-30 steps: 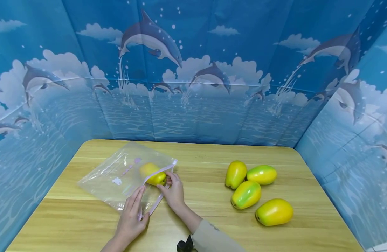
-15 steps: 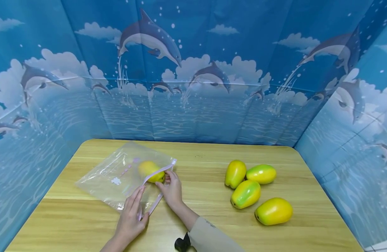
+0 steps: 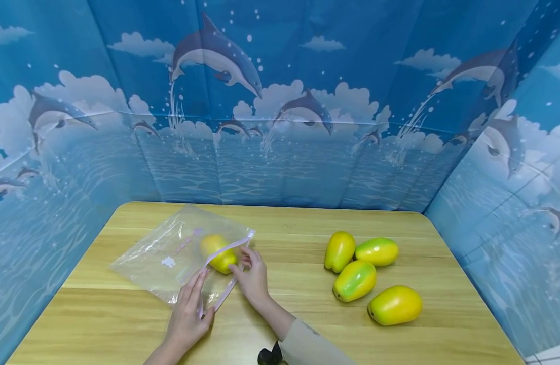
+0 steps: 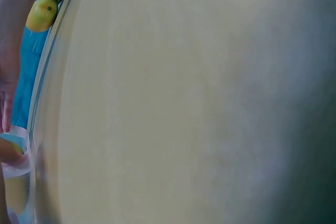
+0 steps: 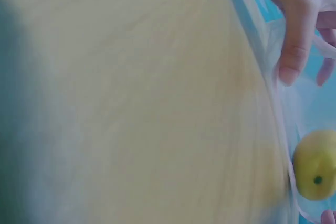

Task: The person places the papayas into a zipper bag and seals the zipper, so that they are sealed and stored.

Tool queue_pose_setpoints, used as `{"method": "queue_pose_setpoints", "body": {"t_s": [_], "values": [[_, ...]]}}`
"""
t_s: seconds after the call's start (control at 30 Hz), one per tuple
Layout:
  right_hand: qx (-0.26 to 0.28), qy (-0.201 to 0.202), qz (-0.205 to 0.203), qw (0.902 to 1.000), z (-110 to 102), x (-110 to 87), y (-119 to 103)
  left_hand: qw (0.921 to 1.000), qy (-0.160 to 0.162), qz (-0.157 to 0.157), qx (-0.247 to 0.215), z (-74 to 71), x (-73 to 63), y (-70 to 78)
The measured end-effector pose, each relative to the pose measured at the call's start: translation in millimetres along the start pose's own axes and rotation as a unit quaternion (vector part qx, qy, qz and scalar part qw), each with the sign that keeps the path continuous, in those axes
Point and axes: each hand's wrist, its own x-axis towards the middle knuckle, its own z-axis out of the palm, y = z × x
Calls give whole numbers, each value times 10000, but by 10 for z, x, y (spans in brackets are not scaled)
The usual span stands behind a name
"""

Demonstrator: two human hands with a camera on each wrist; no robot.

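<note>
A clear zip bag (image 3: 147,261) with a pale purple seal strip lies flat at the left of the table, mouth toward me. Inside its mouth rests a yellow-green mango (image 3: 223,261), partly behind the upper strip. My left hand (image 3: 188,312) holds the near side of the mouth, fingers on the upper edge and thumb on the lower. The right hand (image 3: 252,279) is at the far side of the mouth, thumb beside the mango's end and fingers near the strip. In the right wrist view the mango (image 5: 316,165) lies in the bag, a fingertip just below it.
Several more mangoes lie at the right of the wooden table (image 3: 289,228): three grouped together, such as the green-streaked mango (image 3: 355,281), and a separate mango (image 3: 395,305) nearer me. A dolphin-print curtain (image 3: 280,157) hangs behind. A black object (image 3: 269,355) sits by the right sleeve.
The bagged mango has turned, its narrow end swinging toward me. My right fingers have drawn slightly off it. The left hand stays nearly still.
</note>
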Motion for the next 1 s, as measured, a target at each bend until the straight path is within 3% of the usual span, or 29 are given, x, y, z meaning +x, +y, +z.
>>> {"method": "queue_pose_setpoints", "body": {"t_s": [0.23, 0.43, 0.73, 1.0], "values": [[458, -21, -69, 9989, -202, -38, -157, 10000, 61, -22, -60, -12, -20, 11], [552, 151, -11, 9984, -487, -78, -440, 9999, 86, -74, -37, -15, -32, 13], [427, 540, -212, 9974, -960, -120, -253, 9999, 105, -53, -38, -3, -43, 34], [172, 971, -350, 9945, -1382, -239, -542, 9999, 124, -30, -19, 8, -45, 42]]}}
